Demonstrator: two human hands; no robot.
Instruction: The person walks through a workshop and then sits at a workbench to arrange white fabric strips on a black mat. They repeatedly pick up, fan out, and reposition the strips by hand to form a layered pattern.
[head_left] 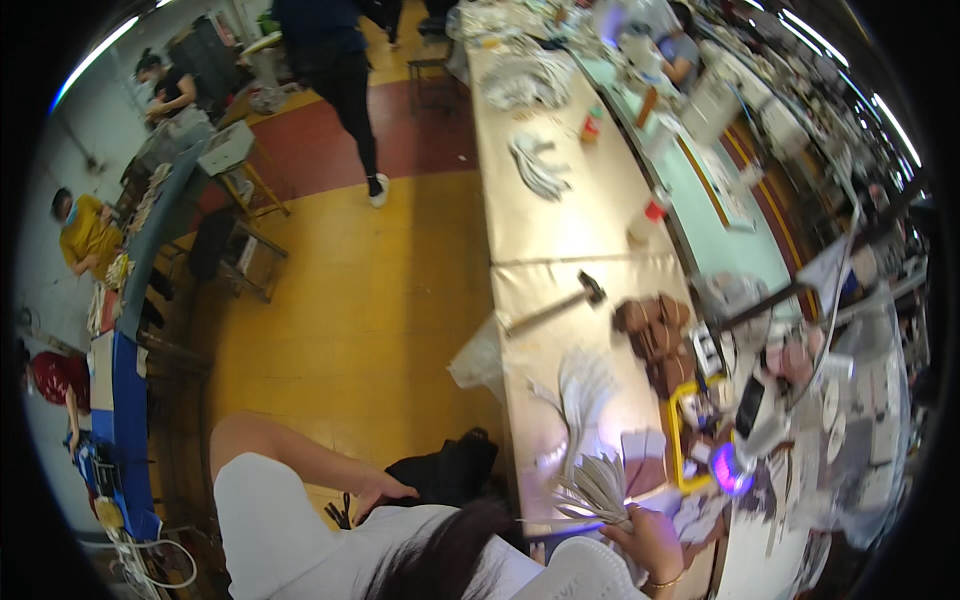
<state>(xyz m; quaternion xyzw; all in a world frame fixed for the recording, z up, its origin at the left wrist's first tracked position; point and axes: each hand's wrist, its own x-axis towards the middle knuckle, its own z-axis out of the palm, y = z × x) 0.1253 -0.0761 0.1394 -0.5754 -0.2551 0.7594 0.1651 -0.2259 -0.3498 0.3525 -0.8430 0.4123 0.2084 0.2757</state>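
My right hand (650, 540), with a bracelet at the wrist, is closed around a bundle of thin white strips (592, 487) that fans out to the upper left. It hovers over the near end of a long metal worktable (560, 220). Another fan of white strips (580, 385) lies on the table just beyond the bundle. My left hand (385, 490) rests with its fingers spread on a black cloth or bag (450, 465) beside my hip, left of the table edge. White sleeves and dark hair fill the lower edge.
A hammer (555, 305) lies across the table past the strips, with brown leather pieces (655, 330) to its right. A yellow tray (690, 430) and a purple lamp (730, 470) sit at the right. A person (340, 70) walks on the yellow floor; others work at the left benches.
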